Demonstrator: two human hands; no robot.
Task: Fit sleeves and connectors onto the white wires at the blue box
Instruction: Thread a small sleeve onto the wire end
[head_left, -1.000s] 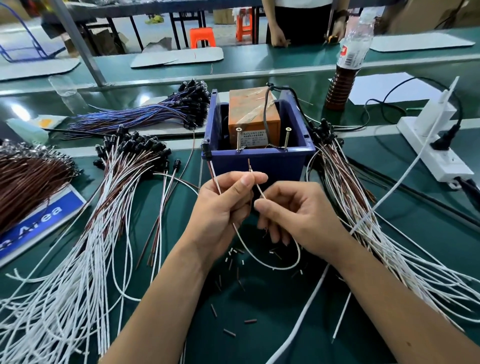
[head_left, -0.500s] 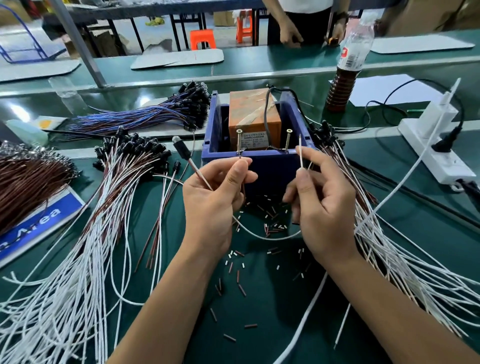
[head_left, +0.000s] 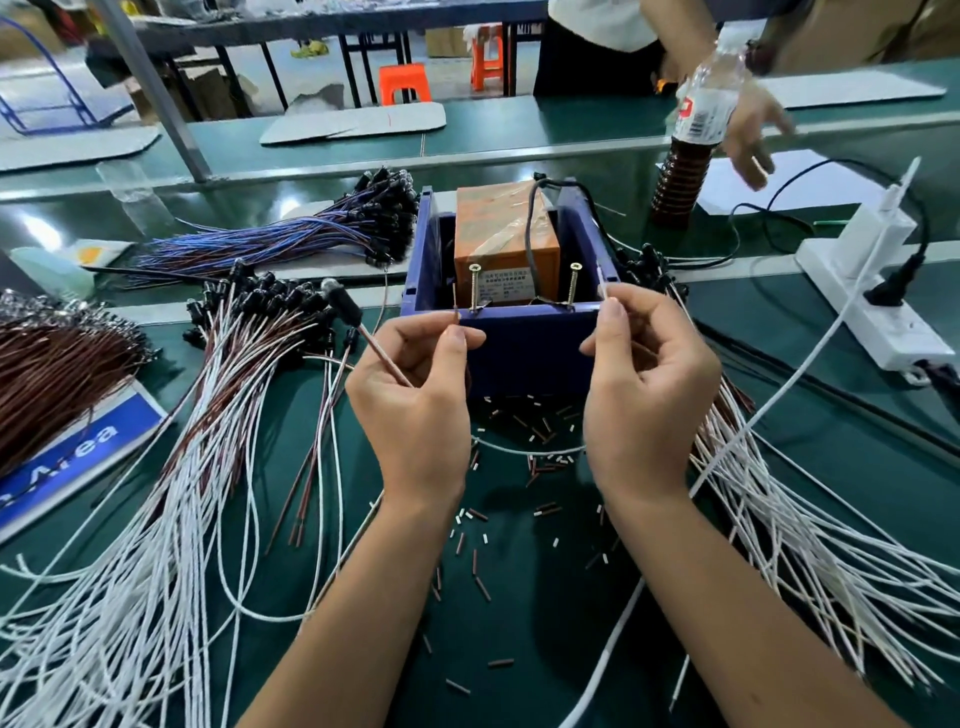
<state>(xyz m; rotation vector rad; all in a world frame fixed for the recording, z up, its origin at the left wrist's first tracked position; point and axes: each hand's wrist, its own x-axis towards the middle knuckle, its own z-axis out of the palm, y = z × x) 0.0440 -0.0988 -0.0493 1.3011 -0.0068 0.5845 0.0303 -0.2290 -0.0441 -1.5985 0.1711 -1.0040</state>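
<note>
Hands: a second ago the left hand (head_left: 415, 410) and right hand (head_left: 644, 395) met low before the blue box (head_left: 530, 353); now they are raised and spread to its front corners
Left grip: wire end (head_left: 455, 306) now held up at the box rim, beside the left screw (head_left: 474, 288)
Right grip: white wire (head_left: 602, 283) tip lifted to the right corner
Far worker's hand (head_left: 753, 135): now reaching past the bottle (head_left: 696, 130)

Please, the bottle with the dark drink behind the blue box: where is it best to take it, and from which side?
Probably grip the bottle at its ribbed dark lower body, coming from the front. It stands upright, and that side faces the worker. On its right, a black cable loops close and another person's hand is reaching.
</note>
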